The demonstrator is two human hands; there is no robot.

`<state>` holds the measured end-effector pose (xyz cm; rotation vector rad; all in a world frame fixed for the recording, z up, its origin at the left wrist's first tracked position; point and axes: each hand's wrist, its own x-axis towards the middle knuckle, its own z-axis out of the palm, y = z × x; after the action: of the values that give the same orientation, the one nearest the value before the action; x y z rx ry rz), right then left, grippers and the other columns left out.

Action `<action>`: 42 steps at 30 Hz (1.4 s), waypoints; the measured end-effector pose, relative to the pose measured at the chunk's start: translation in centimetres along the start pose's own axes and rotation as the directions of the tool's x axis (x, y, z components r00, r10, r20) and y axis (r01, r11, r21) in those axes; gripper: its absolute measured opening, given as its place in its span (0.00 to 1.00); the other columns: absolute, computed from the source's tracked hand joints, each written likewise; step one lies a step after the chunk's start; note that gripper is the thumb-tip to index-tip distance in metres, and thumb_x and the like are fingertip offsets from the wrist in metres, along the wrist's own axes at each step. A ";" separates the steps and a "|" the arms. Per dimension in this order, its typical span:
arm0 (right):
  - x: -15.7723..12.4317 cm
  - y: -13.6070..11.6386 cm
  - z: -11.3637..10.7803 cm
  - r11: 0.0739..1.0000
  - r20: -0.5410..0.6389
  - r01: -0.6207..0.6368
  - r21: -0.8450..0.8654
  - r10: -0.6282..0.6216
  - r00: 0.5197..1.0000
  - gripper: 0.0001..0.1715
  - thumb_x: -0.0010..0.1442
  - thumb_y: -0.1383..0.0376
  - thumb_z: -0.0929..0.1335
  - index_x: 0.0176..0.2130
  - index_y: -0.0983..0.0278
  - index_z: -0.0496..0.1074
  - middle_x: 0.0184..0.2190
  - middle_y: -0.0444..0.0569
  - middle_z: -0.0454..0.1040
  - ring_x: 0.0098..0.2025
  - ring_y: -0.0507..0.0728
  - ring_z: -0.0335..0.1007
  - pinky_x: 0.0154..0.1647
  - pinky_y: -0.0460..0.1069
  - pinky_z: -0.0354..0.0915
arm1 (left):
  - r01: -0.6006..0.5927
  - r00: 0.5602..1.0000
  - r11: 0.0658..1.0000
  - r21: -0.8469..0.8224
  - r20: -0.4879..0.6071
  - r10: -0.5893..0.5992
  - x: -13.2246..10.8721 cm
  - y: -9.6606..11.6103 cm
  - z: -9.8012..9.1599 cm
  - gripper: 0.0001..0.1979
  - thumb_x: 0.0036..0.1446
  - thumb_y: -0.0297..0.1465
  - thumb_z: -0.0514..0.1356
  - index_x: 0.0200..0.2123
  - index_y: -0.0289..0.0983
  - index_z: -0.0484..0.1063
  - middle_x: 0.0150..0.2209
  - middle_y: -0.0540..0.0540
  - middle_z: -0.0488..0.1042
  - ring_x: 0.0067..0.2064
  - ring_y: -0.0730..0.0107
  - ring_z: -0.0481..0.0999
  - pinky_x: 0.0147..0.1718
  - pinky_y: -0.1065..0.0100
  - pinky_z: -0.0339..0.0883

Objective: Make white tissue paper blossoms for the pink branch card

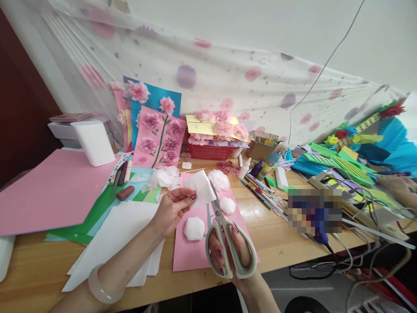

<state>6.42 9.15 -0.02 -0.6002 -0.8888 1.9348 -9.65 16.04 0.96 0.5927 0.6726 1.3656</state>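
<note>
My left hand (pixel 174 208) pinches a folded white tissue paper (pixel 202 189) between thumb and fingers. In my right hand (pixel 239 248) is a pair of scissors (pixel 219 213) with pale green handles, my fingers through both loops. Its blades point up and stand at the right edge of the tissue; I cannot tell whether they touch it. Below lies a pink card (pixel 185 256) with a painted stem, a round white tissue piece (pixel 194 228), a second white piece (pixel 227 205) and a fluffy white paper flower (pixel 219 179).
White sheets (pixel 114 234) and a large pink board (pixel 58 191) lie on the left. Finished flower cards (pixel 159 137) and a red basket (pixel 211 152) stand behind. To the right are pens (pixel 260 195), a blue glue gun (pixel 321 226), cables and another person's hand (pixel 397 189).
</note>
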 end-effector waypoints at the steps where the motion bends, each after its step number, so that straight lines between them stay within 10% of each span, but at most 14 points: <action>1: 0.0 0.0 -0.2 1.000 0.021 0.004 0.011 -0.004 1.000 0.31 0.55 0.42 0.64 0.20 0.66 0.62 0.14 0.40 0.57 0.13 0.44 0.48 0.12 0.40 0.48 | 0.004 1.000 1.000 0.007 0.001 -0.004 0.0 0.0 0.0 0.12 0.31 0.24 0.73 0.24 0.35 0.78 0.27 0.50 0.80 0.31 0.79 0.77 0.31 0.80 0.69; 23: 0.7 -0.3 0.2 0.975 -0.002 0.097 0.200 -0.099 0.995 0.26 0.53 0.42 0.66 0.30 0.63 0.66 0.19 0.40 0.58 0.17 0.47 0.49 0.16 0.42 0.53 | 0.107 0.992 0.989 0.102 0.053 -0.113 -2.0 -0.4 1.8 0.13 0.29 0.27 0.74 0.22 0.34 0.76 0.22 0.51 0.76 0.24 0.82 0.71 0.24 0.81 0.64; 37: 0.9 0.0 -0.4 0.987 -0.043 0.055 -0.152 -0.062 0.997 0.37 0.51 0.36 0.62 0.15 0.63 0.56 0.08 0.38 0.52 0.08 0.44 0.44 0.07 0.41 0.43 | 0.119 0.992 0.989 0.085 0.037 -0.122 -1.7 -0.1 1.6 0.12 0.30 0.25 0.74 0.22 0.33 0.77 0.23 0.49 0.78 0.26 0.79 0.74 0.27 0.79 0.66; 42: -0.8 -3.0 -2.2 0.828 -0.349 0.217 -0.517 -0.435 0.830 0.22 0.47 0.50 0.73 0.27 0.62 0.64 0.16 0.40 0.65 0.16 0.49 0.59 0.15 0.43 0.56 | 0.116 0.992 0.992 0.052 0.035 -0.118 -1.6 0.1 1.5 0.13 0.30 0.25 0.74 0.24 0.34 0.78 0.25 0.49 0.79 0.29 0.76 0.76 0.30 0.78 0.68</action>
<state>9.95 10.21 0.99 -1.0491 -1.0630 1.1820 -8.72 14.45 2.15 0.6077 0.7016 1.2291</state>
